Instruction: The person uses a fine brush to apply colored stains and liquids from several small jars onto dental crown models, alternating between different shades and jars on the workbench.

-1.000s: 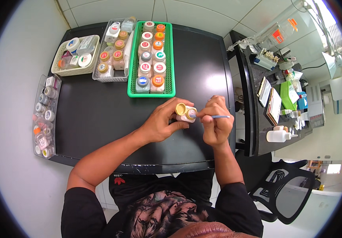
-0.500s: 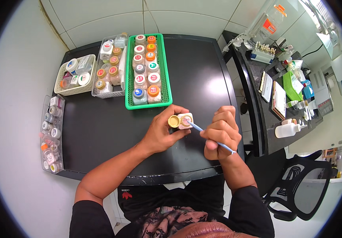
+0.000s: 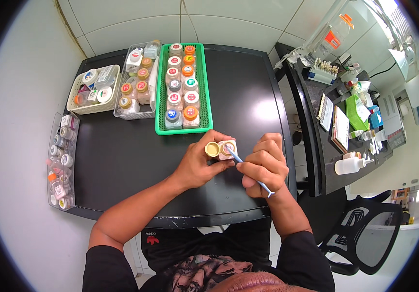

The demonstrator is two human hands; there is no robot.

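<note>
Bare hands worked close together over the near part of the desk: the left hand (image 3: pixel 197 163) was curled around a small, squarish, pinkish-white plastic bottle (image 3: pixel 222 155), its round gold lid (image 3: pixel 212 149) open just left of the mouth, while the right hand (image 3: pixel 264 165) was closed on a thin, pale-blue stick (image 3: pixel 234 155) with a forked tail. A second earlier the stick had lain almost level; now it slanted from the bottle's mouth down to the right, its tail showing below the fist, so its tip was at the opening, though how deep it reached could not be told. The bottle had stayed in the left grip, above the black, glossy desk (image 3: pixel 238 92). Beyond the hands stood a long, green plastic basket (image 3: pixel 184 131) with two rows of capped bottles, then a clear plastic basket (image 3: pixel 134 116) and a cream woven-look basket (image 3: pixel 92 108) of jars; a narrow, clear tray (image 3: pixel 73 197) of small containers ran down the left edge. To the right, a speckled dark side counter (image 3: pixel 325 146) carried a white squeeze bottle (image 3: pixel 347 166), and nearer stood a black mesh-backed chair (image 3: pixel 375 233). White tiles (image 3: pixel 238 19) covered the far wall.
</note>
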